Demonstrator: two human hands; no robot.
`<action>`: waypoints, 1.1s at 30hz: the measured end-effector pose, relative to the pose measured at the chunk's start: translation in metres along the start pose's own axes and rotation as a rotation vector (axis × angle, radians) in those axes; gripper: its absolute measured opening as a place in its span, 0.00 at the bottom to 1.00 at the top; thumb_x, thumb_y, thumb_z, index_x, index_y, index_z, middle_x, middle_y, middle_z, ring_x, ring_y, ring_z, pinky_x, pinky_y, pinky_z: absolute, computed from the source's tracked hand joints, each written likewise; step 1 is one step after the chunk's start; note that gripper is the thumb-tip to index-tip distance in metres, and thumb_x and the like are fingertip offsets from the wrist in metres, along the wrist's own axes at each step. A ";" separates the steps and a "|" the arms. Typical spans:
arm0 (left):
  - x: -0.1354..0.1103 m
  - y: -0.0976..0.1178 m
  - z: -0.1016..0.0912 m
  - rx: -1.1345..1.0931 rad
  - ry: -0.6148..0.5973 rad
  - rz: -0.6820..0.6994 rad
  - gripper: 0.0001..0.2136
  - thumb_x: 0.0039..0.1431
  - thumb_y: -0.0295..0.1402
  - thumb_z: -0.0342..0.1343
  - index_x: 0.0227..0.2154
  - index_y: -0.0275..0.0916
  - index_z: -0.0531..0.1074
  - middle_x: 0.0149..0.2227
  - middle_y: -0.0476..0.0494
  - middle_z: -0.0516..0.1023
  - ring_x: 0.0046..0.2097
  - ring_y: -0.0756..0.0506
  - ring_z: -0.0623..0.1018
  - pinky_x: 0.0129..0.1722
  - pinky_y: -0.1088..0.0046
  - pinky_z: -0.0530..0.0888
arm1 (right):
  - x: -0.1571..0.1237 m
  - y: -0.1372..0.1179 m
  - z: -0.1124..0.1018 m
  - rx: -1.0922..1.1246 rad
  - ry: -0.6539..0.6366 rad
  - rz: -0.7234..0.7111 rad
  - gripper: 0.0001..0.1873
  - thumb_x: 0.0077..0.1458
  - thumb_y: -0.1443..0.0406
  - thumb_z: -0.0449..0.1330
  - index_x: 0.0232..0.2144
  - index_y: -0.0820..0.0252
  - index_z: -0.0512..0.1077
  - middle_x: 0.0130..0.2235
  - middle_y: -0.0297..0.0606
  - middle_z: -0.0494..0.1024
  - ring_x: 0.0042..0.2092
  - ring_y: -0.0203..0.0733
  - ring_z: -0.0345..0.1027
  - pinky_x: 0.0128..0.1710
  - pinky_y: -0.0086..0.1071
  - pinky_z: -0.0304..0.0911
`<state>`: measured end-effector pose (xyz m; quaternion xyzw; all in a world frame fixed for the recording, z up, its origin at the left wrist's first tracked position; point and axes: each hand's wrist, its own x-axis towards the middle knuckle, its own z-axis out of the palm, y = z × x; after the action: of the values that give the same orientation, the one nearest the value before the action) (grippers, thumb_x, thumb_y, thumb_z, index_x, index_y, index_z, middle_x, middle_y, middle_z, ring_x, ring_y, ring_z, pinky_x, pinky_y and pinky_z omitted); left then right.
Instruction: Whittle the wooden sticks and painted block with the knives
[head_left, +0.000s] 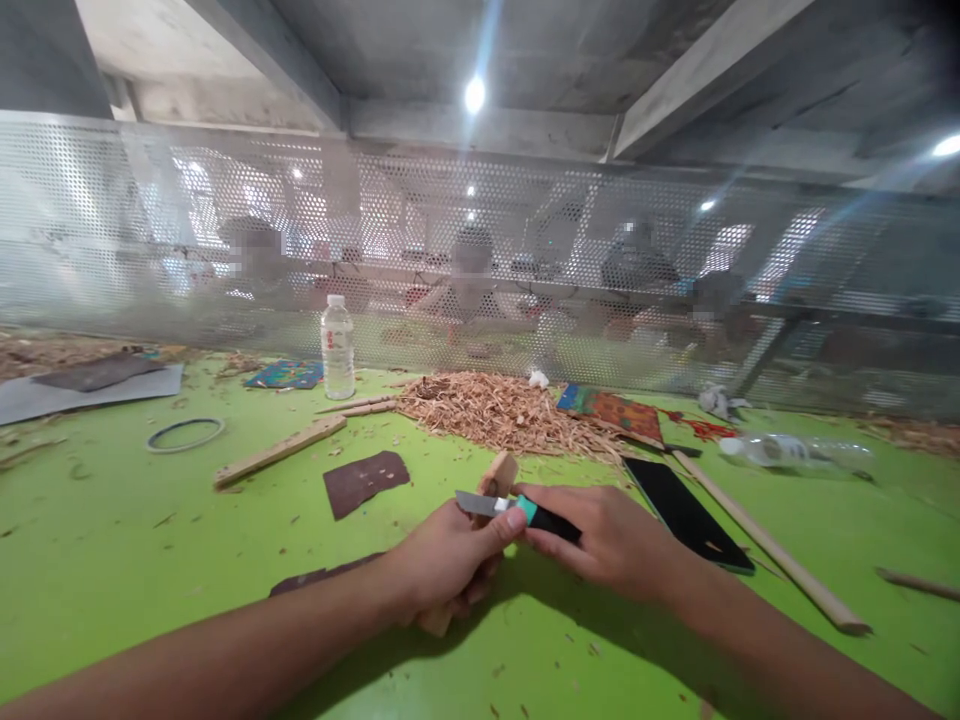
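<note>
My left hand [442,565] is closed round a short wooden stick [499,472] whose pale end pokes up above the fingers. The left thumb presses against the back of a knife [517,510] with a grey blade and a teal and black handle. My right hand [607,540] grips that handle, with the blade pointing left across the wood. Both hands hover just above the green table [150,560].
A heap of wood shavings [502,410], a water bottle [337,348], sandpaper pieces [366,480], a flat wooden slat [277,452], a ring [184,434], a dark phone [686,512], a long dowel [765,545] and a fallen bottle [787,452]. Behind a perforated screen [480,240] sit other people.
</note>
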<state>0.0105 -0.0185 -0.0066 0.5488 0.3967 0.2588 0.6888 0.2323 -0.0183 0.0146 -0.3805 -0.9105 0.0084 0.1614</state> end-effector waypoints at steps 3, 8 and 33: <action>0.000 0.000 0.002 -0.019 0.026 -0.010 0.36 0.36 0.71 0.61 0.29 0.44 0.58 0.15 0.63 0.57 0.15 0.55 0.58 0.09 0.82 0.56 | -0.002 -0.001 0.006 -0.080 0.042 0.012 0.28 0.72 0.49 0.46 0.55 0.62 0.73 0.50 0.50 0.83 0.43 0.55 0.81 0.36 0.41 0.72; -0.001 0.000 0.004 -0.017 0.101 -0.031 0.36 0.36 0.71 0.62 0.27 0.44 0.56 0.14 0.63 0.56 0.14 0.56 0.56 0.09 0.82 0.53 | -0.003 -0.007 0.011 -0.104 0.051 0.062 0.28 0.71 0.50 0.49 0.59 0.63 0.72 0.50 0.52 0.83 0.43 0.56 0.81 0.36 0.42 0.73; 0.006 -0.003 0.006 -0.073 0.095 -0.025 0.34 0.42 0.69 0.62 0.27 0.44 0.56 0.16 0.63 0.56 0.15 0.56 0.56 0.11 0.81 0.54 | -0.001 -0.005 0.005 -0.024 0.050 0.109 0.30 0.70 0.47 0.49 0.59 0.61 0.73 0.49 0.49 0.84 0.42 0.55 0.81 0.36 0.40 0.71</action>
<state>0.0189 -0.0182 -0.0106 0.5051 0.4262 0.2902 0.6921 0.2285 -0.0223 0.0105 -0.4315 -0.8842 -0.0032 0.1786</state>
